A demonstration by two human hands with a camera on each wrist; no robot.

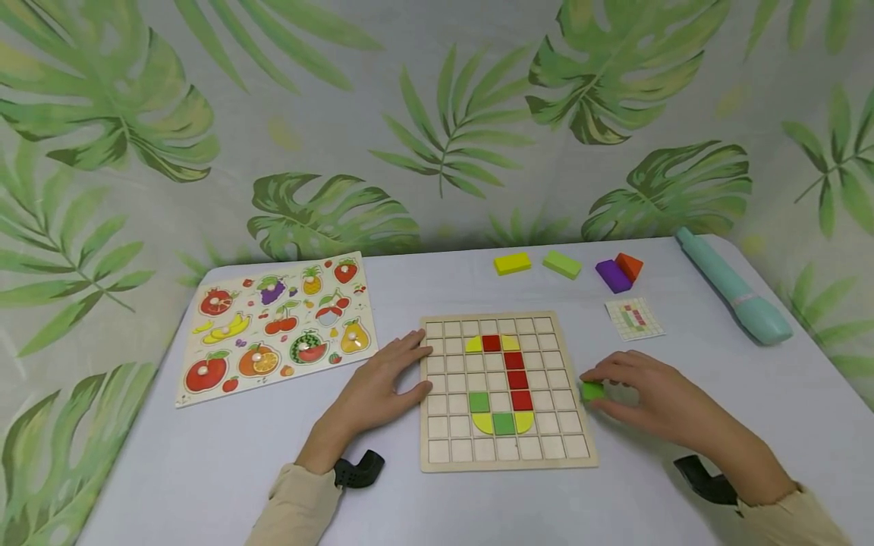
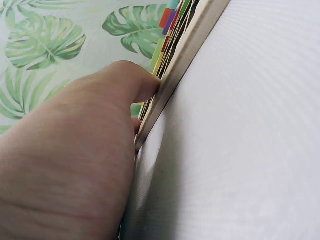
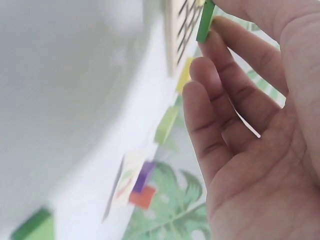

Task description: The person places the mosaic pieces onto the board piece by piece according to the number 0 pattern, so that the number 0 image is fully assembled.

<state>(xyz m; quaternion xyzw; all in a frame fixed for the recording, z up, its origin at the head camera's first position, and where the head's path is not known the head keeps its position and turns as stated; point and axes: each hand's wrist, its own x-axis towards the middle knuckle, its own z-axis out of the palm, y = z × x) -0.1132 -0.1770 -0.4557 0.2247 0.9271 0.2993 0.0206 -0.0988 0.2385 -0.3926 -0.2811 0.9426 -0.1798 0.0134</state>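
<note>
A square wooden grid board [image 1: 437,450] lies at the middle of the table. Red squares [image 1: 517,379], two green squares [image 1: 479,402] and yellow rounded pieces [image 1: 482,422] sit in its cells in a hook-like curve. At the board's left edge rests my left hand [image 1: 378,387], fingers spread and thumb against the wooden rim [image 2: 172,75]. Just off the right edge, my right hand [image 1: 645,394] pinches a green tile [image 3: 205,21] between thumb and fingertips, its other fingers loosely bent. Another green block [image 3: 35,226] shows low in the right wrist view.
A fruit puzzle board [image 1: 280,334] lies at the left. Along the back are yellow [image 1: 512,263], light green [image 1: 562,264], purple [image 1: 613,276] and orange [image 1: 630,266] blocks. A small pattern card [image 1: 634,318] is below them, with a teal tapered object [image 1: 734,288] at far right.
</note>
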